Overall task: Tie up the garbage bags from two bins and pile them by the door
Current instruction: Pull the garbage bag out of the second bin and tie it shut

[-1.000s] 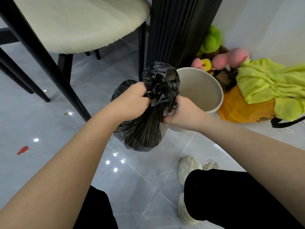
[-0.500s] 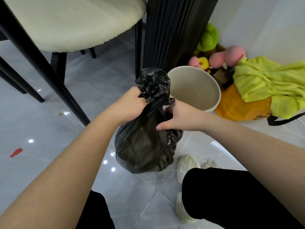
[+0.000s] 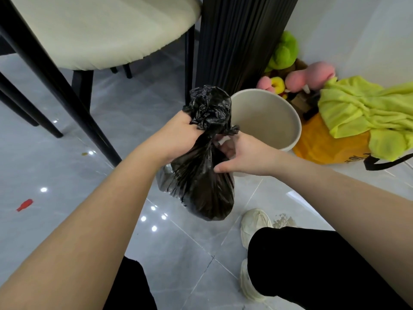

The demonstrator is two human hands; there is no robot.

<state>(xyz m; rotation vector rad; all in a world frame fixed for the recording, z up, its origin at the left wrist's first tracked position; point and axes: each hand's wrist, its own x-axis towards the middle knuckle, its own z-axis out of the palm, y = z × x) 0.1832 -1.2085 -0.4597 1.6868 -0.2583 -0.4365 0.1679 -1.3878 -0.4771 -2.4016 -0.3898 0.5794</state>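
A filled black garbage bag [image 3: 201,189] hangs above the grey tile floor, its crumpled top bunched upward. My left hand [image 3: 178,135] grips the bag's neck from the left. My right hand [image 3: 234,153] is at the neck's right side, fingers curled round the twisted plastic with the thumb stretched across the bag. Just behind the bag stands a round cream bin [image 3: 268,121] with no liner in it.
A cream-seated chair with black legs [image 3: 67,90] stands at the left, a black ribbed column [image 3: 241,41] behind the bin. Plush toys [image 3: 286,70], a yellow-green cloth [image 3: 366,113] and an orange bag [image 3: 326,146] fill the right corner. A red scrap [image 3: 24,204] lies on the floor.
The bag has been lifted slightly and hangs more slender. My right hand has shifted up to the neck, fingers now working in the twisted plastic.
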